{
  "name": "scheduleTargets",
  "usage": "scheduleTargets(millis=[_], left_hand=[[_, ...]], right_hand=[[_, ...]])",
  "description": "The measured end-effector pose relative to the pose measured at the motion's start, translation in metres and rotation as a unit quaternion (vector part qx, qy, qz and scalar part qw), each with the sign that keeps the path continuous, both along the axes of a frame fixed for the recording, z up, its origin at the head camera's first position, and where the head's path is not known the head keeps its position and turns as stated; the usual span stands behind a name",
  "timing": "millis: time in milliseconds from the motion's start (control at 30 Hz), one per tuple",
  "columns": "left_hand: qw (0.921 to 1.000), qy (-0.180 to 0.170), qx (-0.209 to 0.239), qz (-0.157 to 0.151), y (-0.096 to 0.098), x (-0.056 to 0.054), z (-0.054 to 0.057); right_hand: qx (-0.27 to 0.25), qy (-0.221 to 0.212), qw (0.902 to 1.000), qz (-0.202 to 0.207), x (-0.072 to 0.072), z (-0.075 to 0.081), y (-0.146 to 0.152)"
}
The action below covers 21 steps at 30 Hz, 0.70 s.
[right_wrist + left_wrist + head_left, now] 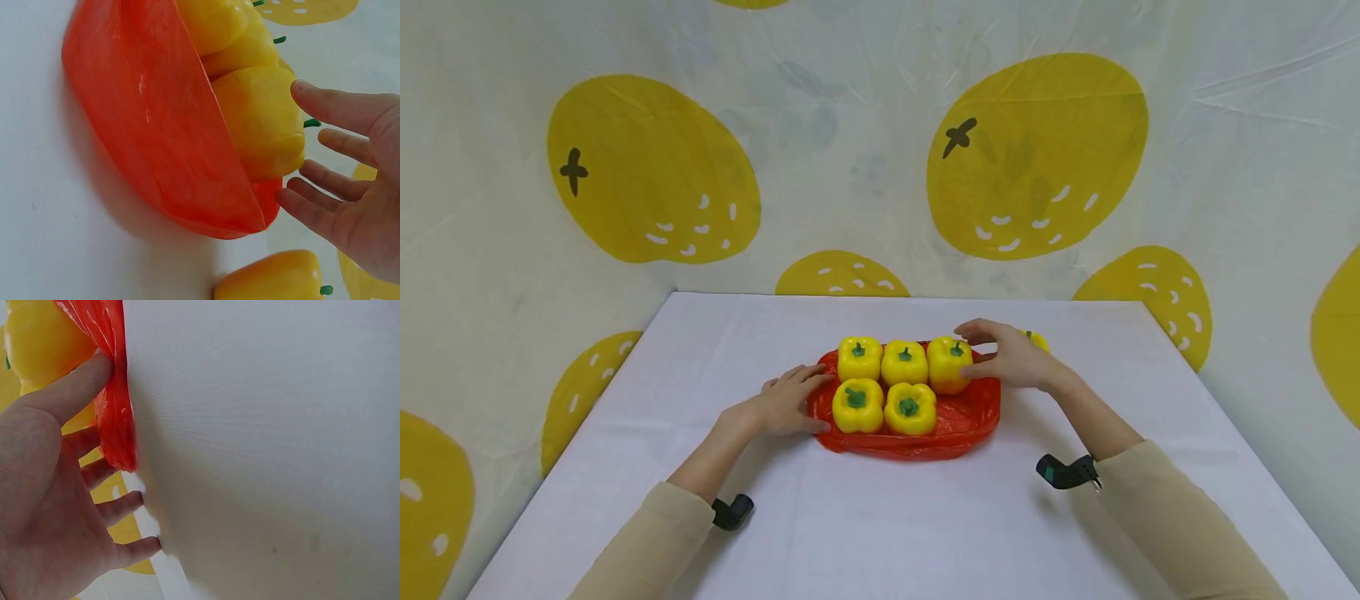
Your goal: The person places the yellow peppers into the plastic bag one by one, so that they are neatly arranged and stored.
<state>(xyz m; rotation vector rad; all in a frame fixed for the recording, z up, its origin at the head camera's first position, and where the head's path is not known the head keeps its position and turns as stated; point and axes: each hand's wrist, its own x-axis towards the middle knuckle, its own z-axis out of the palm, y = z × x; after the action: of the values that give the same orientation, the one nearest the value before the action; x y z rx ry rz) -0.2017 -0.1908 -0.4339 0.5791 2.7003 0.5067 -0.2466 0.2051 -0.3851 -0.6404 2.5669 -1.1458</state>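
Several yellow bell peppers (905, 362) with green stems sit in two rows inside a red plastic bag (962, 414) spread low on the table. The left hand (786, 402) rests against the bag's left end, its thumb on the red plastic and its other fingers extended along the far side. At the back right pepper (950, 367) is the right hand (1011, 354), fingers spread; in the right wrist view its thumb tip (300, 87) meets the pepper's upper side. Another yellow bell pepper (1037, 340) lies outside the bag, partly hidden behind the right hand.
The white-covered table (880, 525) extends on all sides of the bag. Behind it hangs a pale cloth (842, 167) printed with large yellow fruits. Each wrist wears a small black camera (1067, 472), held out over the table.
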Motion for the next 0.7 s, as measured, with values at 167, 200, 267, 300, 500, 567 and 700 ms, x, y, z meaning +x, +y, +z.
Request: scheduleTargets(millis=[167,200,267,300,500,567,700], left_hand=[[1.0000,-0.002,-0.001,0.001,0.000,0.000,0.000],[1.0000,-0.003,-0.001,0.002,0.000,0.000,0.000],[1.0000,-0.003,-0.001,0.002,0.000,0.000,0.000],[1.0000,-0.004,0.000,0.003,0.000,0.000,0.000],[1.0000,-0.005,0.002,0.003,0.000,0.000,-0.001],[1.0000,-0.003,-0.001,0.002,0.000,-0.001,-0.001],[1.0000,-0.001,-0.004,0.002,0.000,-0.001,-0.001]], right_hand=[[0.009,0.010,0.9999,-0.005,0.000,0.003,0.012],[0.009,0.012,0.9999,-0.007,0.001,0.004,0.015],[0.007,0.016,0.9998,-0.011,0.002,0.007,0.020],[0.004,0.016,0.9998,-0.013,0.003,0.008,0.023],[-0.017,0.020,0.9990,-0.036,0.008,0.022,0.043],[-0.020,0.022,0.9986,-0.043,0.009,0.026,0.050],[-0.022,0.035,0.9978,-0.051,0.009,0.033,0.063]])
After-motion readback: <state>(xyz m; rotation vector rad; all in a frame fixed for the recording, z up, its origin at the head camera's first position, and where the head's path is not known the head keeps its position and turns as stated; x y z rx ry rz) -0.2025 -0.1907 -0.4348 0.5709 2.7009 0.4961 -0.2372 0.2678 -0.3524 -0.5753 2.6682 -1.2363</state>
